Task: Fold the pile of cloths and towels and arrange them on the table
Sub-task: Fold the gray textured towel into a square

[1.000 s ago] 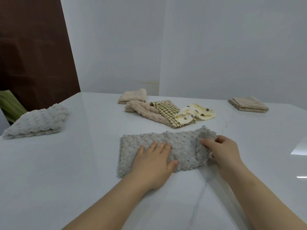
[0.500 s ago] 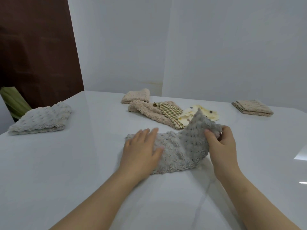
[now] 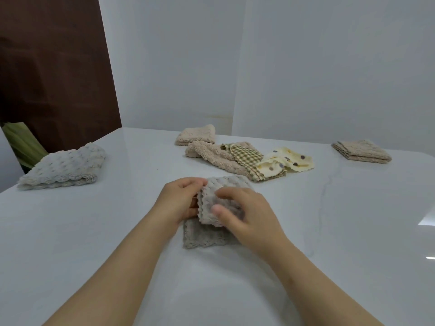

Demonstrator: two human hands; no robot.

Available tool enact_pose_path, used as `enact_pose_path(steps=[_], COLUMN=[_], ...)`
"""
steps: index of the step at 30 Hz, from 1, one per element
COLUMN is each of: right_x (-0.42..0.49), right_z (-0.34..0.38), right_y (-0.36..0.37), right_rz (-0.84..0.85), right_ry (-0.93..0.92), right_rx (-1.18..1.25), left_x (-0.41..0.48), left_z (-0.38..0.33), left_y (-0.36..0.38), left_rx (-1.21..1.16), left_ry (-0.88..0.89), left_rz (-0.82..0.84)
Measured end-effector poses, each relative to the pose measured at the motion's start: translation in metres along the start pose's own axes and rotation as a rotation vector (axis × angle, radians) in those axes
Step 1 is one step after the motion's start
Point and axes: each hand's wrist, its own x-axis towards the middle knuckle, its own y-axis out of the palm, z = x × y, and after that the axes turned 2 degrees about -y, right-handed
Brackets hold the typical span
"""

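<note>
The right hand (image 3: 251, 220) grips the doubled-over upper layer of a grey bobble-textured towel (image 3: 204, 236). Its thumb lies on the near face of that layer and its fingers curl over the top. The left hand (image 3: 179, 203) pinches the same layer at its left edge, fingertips bent in against the scalloped hem. Both hands meet over the towel, almost touching each other, with the lifted layer between them. The towel's lower layer lies flat on the white glossy table (image 3: 94, 231) and shows below and to the left of the right hand. Its far edge shows just beyond the fingers.

Both forearms are bare and reach in from the near edge, angled toward each other. The wrists are low over the tabletop and the knuckles are raised.

Beyond the towel, in the middle of the table, lies a loose pile. It holds a beige fleecy towel (image 3: 216, 160), a green checked cloth (image 3: 246, 155) draped over it, and a yellow spotted cloth (image 3: 286, 161) on its right. Just behind the pile sits a folded beige towel (image 3: 196, 135). A folded pale bobble towel (image 3: 63, 165) rests well apart at the left edge, and a folded tan cloth (image 3: 362, 151) at the far right. Behind the table's left corner stand a dark brown panel (image 3: 54, 67) and some green leaves (image 3: 21, 144).
</note>
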Motion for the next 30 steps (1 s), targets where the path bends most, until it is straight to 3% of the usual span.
enact_pose_path(steps=[4, 12, 15, 18, 20, 22, 25, 30], right_x=[-0.003, -0.009, -0.010, -0.009, -0.002, 0.005, 0.006, 0.003], right_z=[-0.010, -0.026, -0.028, -0.029, -0.023, -0.022, -0.037, -0.040], right_y=[-0.017, -0.017, -0.014, -0.013, -0.011, -0.005, 0.002, 0.003], right_rz=[-0.145, -0.011, 0.072, -0.109, -0.215, -0.082, 0.263, 0.396], right_ry=[0.139, 0.218, 0.149, 0.018, -0.015, 0.077, 0.203, 0.324], right_rx=[0.040, -0.011, -0.222, -0.404, -0.401, -0.370, -0.375, -0.382], left_x=[0.006, 0.009, 0.009, 0.006, 0.006, 0.008, 0.015, 0.019], left_z=[0.003, 0.008, 0.010, 0.008, 0.007, 0.009, 0.023, 0.032], left_y=[-0.003, -0.017, -0.017, -0.014, -0.011, -0.006, -0.002, 0.000], left_rx=[0.125, 0.471, 0.757, 0.963, 0.948, 0.975, 1.224, 1.249], left_ry=[0.047, 0.151, 0.201, 0.344, 0.533, 0.613, 0.449, 0.360], left_rz=[-0.092, -0.191, -0.201, -0.258, -0.258, -0.122, 0.083, 0.138])
